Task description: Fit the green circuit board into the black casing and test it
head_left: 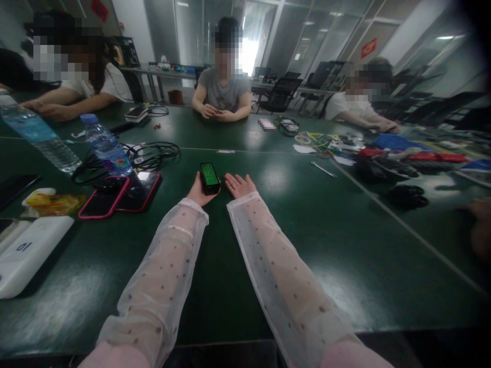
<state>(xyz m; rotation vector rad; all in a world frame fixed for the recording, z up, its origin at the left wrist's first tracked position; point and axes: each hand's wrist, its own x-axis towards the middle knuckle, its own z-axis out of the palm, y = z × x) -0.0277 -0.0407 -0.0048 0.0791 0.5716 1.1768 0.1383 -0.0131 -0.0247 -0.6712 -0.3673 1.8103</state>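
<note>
A small black device with a lit green screen rests in my left hand, whose fingers curl around its sides just above the dark green tabletop. What lies under the device is hidden. To its right, my right hand lies palm up with the fingers stretched out and nothing in it. A narrow gap parts that hand from the device. Sheer white dotted sleeves cover both my forearms.
On the left are two red-edged phones, a water bottle, a larger bottle, black cables and a white power bank. A wrench and piled tools lie right. Several people sit around the table.
</note>
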